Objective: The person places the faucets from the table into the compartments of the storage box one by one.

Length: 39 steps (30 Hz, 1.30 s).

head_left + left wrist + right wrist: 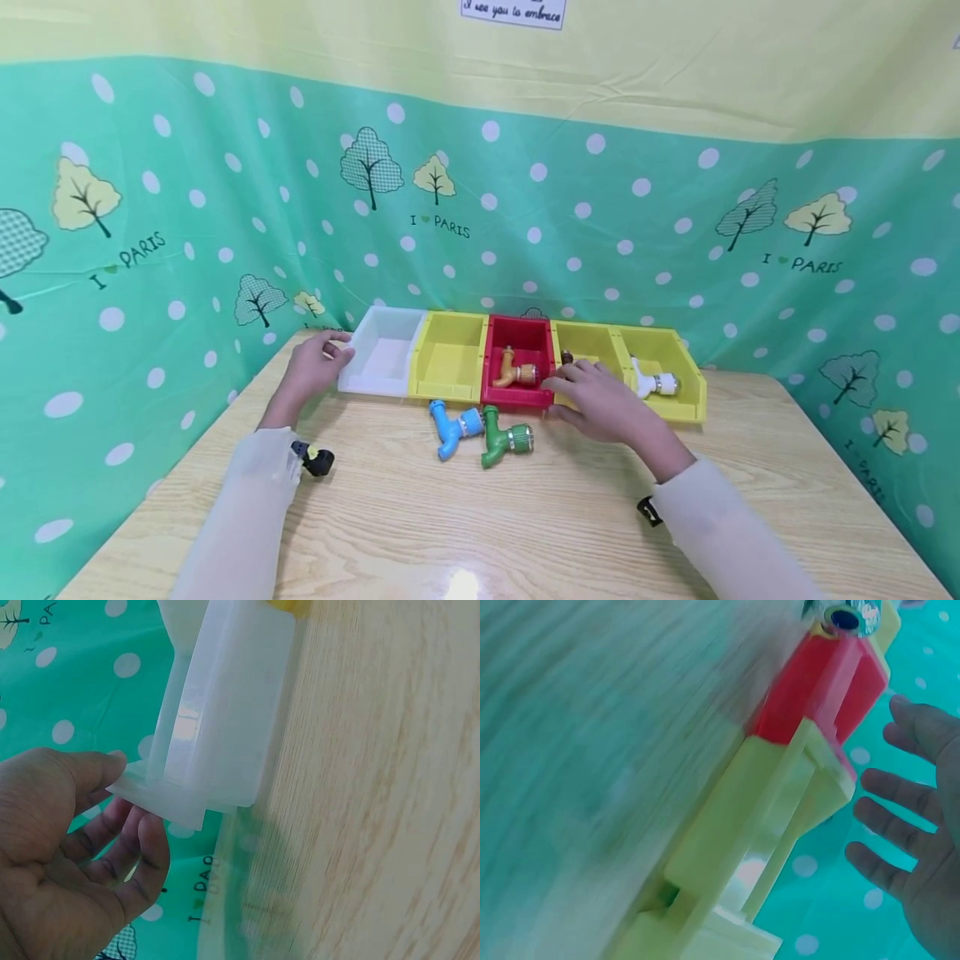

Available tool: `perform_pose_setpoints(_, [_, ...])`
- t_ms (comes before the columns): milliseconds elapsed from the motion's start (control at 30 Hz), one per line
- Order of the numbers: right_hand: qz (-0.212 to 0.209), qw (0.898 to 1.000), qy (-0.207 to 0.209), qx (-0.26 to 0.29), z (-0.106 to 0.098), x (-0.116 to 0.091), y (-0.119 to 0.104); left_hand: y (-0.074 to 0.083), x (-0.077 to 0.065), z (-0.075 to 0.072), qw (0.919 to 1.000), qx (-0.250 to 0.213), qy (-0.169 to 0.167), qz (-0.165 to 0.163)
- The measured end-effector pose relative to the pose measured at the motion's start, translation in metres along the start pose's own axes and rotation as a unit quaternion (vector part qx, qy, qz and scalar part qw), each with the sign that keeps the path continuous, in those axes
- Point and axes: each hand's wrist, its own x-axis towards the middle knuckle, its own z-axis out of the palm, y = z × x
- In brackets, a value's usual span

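At the left end of a row of bins, my left hand [313, 367] grips the side rim of the white bin [386, 360], thumb on top and fingers under the lip in the left wrist view. My right hand [600, 406] hovers over the front of a yellow bin [588, 333] right of the red bin [517, 329], fingers spread and holding nothing. An orange tap [513, 372] lies in the red bin. Behind my right hand, a dark brown tap [567, 357] is mostly hidden. The end yellow bin [686, 410] holds a white tap [656, 382].
A blue tap [453, 428] and a green tap [504, 437] lie side by side on the wooden table [450, 525], in front of the bins. Another yellow bin [450, 350] sits between the white and red ones. A dotted green curtain [525, 217] hangs behind.
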Motion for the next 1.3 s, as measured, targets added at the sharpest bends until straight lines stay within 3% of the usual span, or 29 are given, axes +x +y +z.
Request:
perform_pose_setpoints(267, [0.071,0.997,0.022,0.034,-0.008,-0.015,0.021,-0.001,0.001,0.000,1.0000,-0.001,-0.001,0.006])
perform_pose_setpoints(567, [0.138,0.984,0.036,0.104,-0.023,-0.028,0.049,-0.002,0.001,-0.001,0.9999,0.000,-0.006,0.009])
perform_pose_setpoints(800, [0.179,0.970,0.059,0.152,-0.035,-0.037,0.070,0.000,-0.001,-0.001,0.9999,-0.001,-0.002,0.012])
perform_pose_setpoints(1033, [0.208,0.951,0.103,0.206,-0.040,-0.059,0.089,0.000,-0.001,0.000,0.9999,-0.004,-0.001,0.015])
perform_pose_setpoints(1300, [0.258,0.935,0.117,0.214,-0.041,-0.080,0.103,-0.001,0.000,-0.001,0.9999,-0.005,0.000,0.010])
